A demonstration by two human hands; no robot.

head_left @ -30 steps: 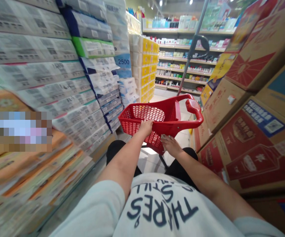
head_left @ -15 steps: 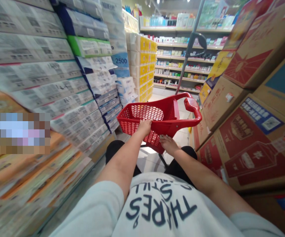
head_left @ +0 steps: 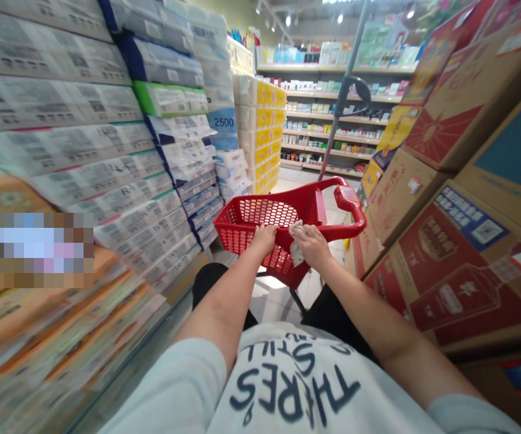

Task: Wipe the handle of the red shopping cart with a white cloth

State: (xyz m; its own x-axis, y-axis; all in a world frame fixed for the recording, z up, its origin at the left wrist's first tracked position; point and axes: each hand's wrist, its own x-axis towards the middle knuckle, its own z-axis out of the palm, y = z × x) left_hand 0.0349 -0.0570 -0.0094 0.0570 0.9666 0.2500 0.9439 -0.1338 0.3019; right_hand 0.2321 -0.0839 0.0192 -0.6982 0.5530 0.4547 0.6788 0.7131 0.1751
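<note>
A narrow, brightly lit shop aisle with a floor of pale tiles [head_left: 273, 312] runs between tall stacks of packaged goods. Farthest to the left of the left hand [head_left: 264, 239], and lower than it, lies a pile of orange soft packs [head_left: 106, 268]. Above that pile, also left of the hand, rises a wall of white-and-grey printed plastic-wrapped packs [head_left: 120, 135], and nearer to the hand a stack of blue-and-white packs [head_left: 192, 181]. Beyond the left hand, slightly to its left, stands a column of yellow-and-white wrapped packs [head_left: 269, 132].

The left hand rests on the near rim of a red plastic shopping cart with a perforated basket [head_left: 282, 258], its fingers curled over the edge. The cart stands in front of the person, its basket reaching out to the left of the left hand and its red looped handle [head_left: 355, 212] to the right of the right hand [head_left: 311, 242]. Close beside the left hand, the right hand grips a crumpled, off-white patterned cloth [head_left: 297, 255] against the same rim, part of it hanging down the basket's side.

Beyond the right hand, a slanting grey metal pole [head_left: 333, 134] rises before long shelves of small colourful boxes [head_left: 312, 111]. To its far right, brown-and-red cardboard cartons [head_left: 461, 265] are stacked high.
</note>
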